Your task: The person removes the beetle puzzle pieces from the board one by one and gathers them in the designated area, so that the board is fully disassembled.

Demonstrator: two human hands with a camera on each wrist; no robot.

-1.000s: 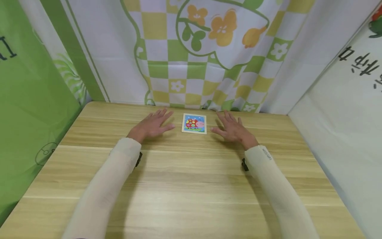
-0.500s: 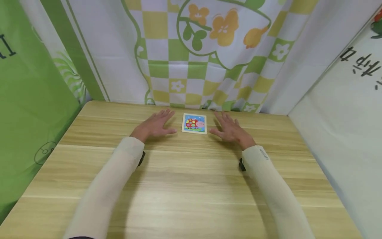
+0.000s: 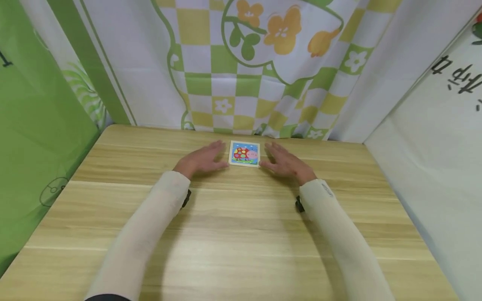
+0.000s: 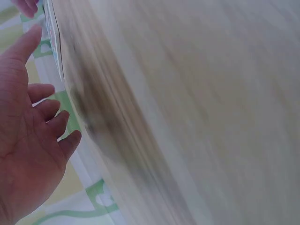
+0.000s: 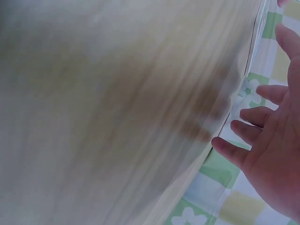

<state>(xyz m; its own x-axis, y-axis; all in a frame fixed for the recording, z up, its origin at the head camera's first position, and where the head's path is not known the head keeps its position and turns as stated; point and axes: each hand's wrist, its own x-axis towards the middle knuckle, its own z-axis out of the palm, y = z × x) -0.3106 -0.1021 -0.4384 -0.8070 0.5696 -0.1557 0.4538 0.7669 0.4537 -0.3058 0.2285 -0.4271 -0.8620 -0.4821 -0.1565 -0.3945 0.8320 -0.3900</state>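
Blue-pictured card [image 3: 244, 154] | wrist views: sliver only | left hand [image 3: 201, 160], right hand [image 3: 288, 163]: grip slack

Bright, even light fills the head view, leaving a pale, soft glare on the lower middle of the wooden surface [image 3: 241, 246] and soft shadows beside the sleeves [image 3: 135, 234]. Both wrist views are dimmer and hazy, the wood blurred while the hands [image 4: 28, 145] look sharper.

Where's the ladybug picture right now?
In the head view, the ladybug picture lies near the far edge of the wooden table, between the left hand and the right hand, just below the checkered curtain.
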